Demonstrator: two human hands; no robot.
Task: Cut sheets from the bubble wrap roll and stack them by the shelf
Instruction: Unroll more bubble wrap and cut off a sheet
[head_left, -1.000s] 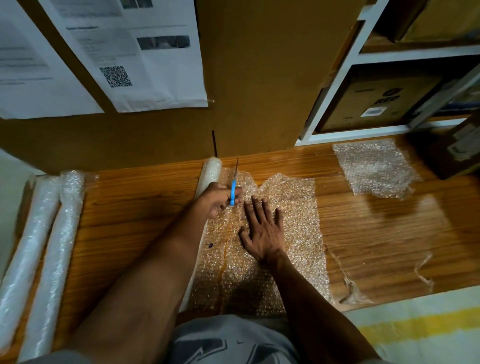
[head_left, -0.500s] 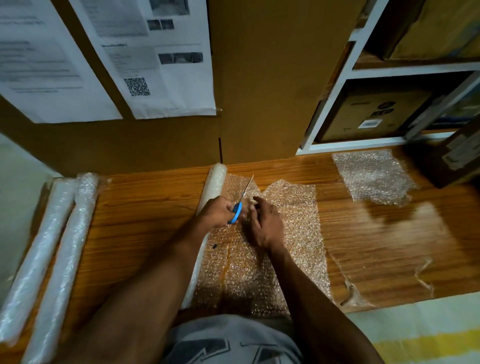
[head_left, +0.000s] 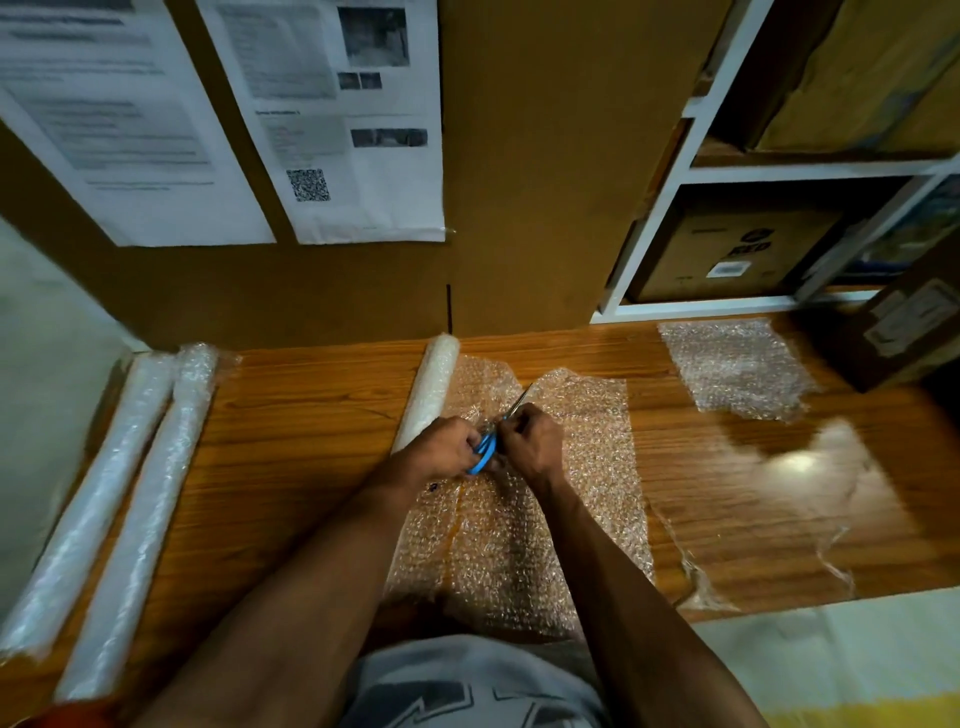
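Both hands meet over the unrolled bubble wrap sheet (head_left: 519, 519): the left hand (head_left: 447, 452) curls its fingers through the blue-handled scissors (head_left: 491, 441), the right hand (head_left: 532, 441) pinches the sheet beside the blades. The bubble wrap roll (head_left: 428, 392) lies just left. One cut sheet (head_left: 737, 366) rests by the white shelf (head_left: 654, 218). Two spare rolls (head_left: 130, 493) line the counter's (head_left: 311, 415) left edge; bare wood lies between.
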